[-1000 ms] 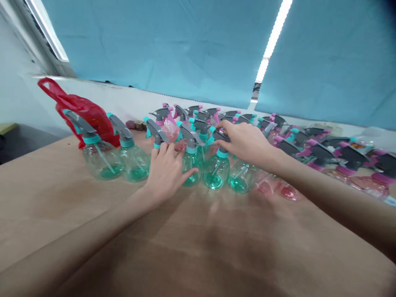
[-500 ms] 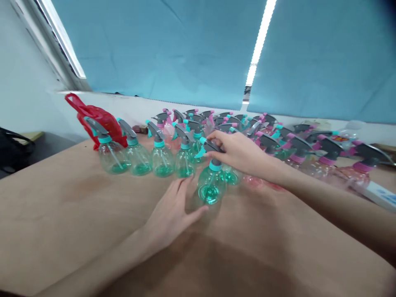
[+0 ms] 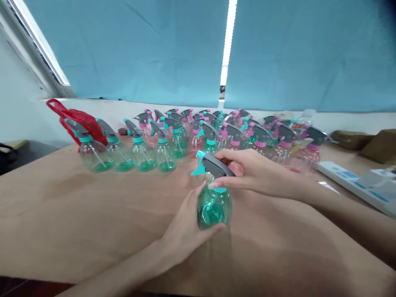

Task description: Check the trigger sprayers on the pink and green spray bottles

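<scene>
A green see-through spray bottle with a grey trigger head and turquoise collar is held up, slightly tilted, in front of me. My right hand grips it around the neck and the spray head. Around the bottle's lower body curves my left hand, its thumb under the base and its fingers along the left side. Beyond the hands, a row of similar green spray bottles stands to the left. More bottles, pink ones and green ones mixed, stand behind and to the right.
A red plastic bag lies behind the leftmost bottles. On the right are a white and blue box and brown packages. The wooden table reaches back to a wall with blue curtains.
The green spray bottle has come away from the other bottles towards me. My left hand has closed around its body, and my right hand now grips lower at the neck. The view has turned right.
</scene>
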A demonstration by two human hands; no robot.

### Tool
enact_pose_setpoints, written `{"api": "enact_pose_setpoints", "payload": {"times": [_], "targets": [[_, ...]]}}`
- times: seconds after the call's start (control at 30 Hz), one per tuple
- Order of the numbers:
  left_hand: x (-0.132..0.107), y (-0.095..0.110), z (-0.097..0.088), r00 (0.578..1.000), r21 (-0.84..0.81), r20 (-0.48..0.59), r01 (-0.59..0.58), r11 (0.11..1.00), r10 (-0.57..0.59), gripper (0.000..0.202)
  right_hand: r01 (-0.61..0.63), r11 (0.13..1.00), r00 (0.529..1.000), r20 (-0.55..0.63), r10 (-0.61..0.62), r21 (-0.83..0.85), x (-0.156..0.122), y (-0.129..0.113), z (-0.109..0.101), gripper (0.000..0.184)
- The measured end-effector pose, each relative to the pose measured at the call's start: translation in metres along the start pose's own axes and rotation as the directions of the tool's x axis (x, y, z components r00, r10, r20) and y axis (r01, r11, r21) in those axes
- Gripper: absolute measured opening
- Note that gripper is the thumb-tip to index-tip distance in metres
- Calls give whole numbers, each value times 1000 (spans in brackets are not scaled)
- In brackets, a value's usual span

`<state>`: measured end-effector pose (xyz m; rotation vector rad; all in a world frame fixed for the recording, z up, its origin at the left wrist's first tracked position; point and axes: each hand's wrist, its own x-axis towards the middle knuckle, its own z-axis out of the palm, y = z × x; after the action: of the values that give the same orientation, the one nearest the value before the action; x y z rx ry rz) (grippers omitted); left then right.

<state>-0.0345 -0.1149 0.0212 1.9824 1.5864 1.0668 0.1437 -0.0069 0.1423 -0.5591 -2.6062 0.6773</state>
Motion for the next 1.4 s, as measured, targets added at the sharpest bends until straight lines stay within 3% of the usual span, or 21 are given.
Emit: {"api": "enact_pose_setpoints", "payload": {"times": [0.13, 0.27, 0.43, 0.57, 0.7, 0.87, 1.1, 1.27, 1.4], "targets": [[5, 8, 12, 997, -107, 71, -16, 994, 23, 83, -22, 981, 992, 125, -2, 195, -28, 28, -10, 66], [16, 10, 26, 993, -146, 108, -20, 989, 36, 89, -68, 971, 997, 57, 56, 229, -46, 45, -4, 81], [34, 13, 43, 984, -129, 125, -114, 985, 130, 88, -140, 962, 983, -82, 163, 233, -45, 39, 6, 54], [46, 10, 50, 977, -142, 173, -101, 985, 125, 87, -117, 935, 970, -163, 180, 335, -37, 40, 12, 38], [61, 6, 49, 967, -153, 201, -130, 980, 160, 88, -36, 872, 969, -197, 151, 489, -30, 56, 20, 25], [77, -6, 42, 940, -82, 218, -252, 964, 264, 92, -59, 878, 950, -244, 196, 475, -23, 66, 20, 21], [83, -36, 27, 909, 265, 386, -270, 926, 155, 97, -184, 903, 912, -276, 305, 389, -16, 67, 4, 17], [83, -41, 24, 903, 309, 417, -253, 917, 109, 90, -110, 914, 920, -307, 242, 389, -14, 77, 7, 11], [83, -42, 26, 899, 330, 425, -266, 906, 109, 87, -124, 914, 919, -302, 252, 385, -14, 81, 10, 13]]}}
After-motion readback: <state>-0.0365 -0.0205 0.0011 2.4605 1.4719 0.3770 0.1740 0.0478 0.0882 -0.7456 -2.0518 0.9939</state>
